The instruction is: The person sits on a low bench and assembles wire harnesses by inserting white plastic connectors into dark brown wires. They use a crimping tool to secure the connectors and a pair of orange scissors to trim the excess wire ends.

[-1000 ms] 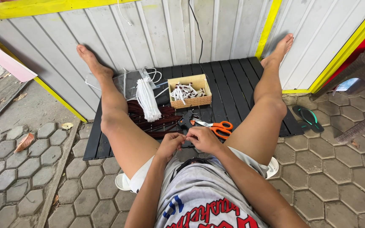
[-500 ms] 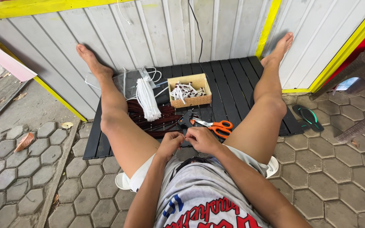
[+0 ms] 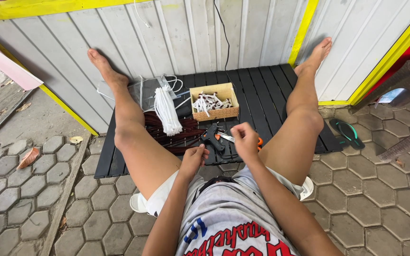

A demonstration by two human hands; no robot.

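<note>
Starting from the left: hexagonal grey paving stones [image 3: 20, 185] with a couple of dry leaves, then a black slatted mat [image 3: 262, 90] laid against a corrugated grey metal wall [image 3: 167, 33] with yellow trim. The person sits with legs spread, bare feet up against that wall.

Toward the mat's left edge lies a clear plastic bag [image 3: 143, 90], and next to it a bundle of white cords [image 3: 167, 111] with its long axis running roughly from the wall toward the person. It rests over a heap of dark maroon cords [image 3: 172, 135] that run crosswise, left to right. They look soft and braided, though the weave is too small to make out.

The left hand [image 3: 193, 159] sits just off the mat's near edge, fingers pinched closed on something thin. I honestly can't tell what, maybe a strand. The maroon heap is just ahead and slightly left of it, so this hand is the nearer one.

In the middle of the mat, a small cardboard box [image 3: 214, 100] holds short white and dark pieces. Nearer the person is a black glue gun [image 3: 213, 136], then the right hand [image 3: 245, 137], raised a bit, fingers curled closed, again pinching something too fine to see. Orange-handled scissors [image 3: 228, 138] peek out right behind it.

Far right: a dark flip-flop [image 3: 347, 132] with green trim on the pavers.
</note>
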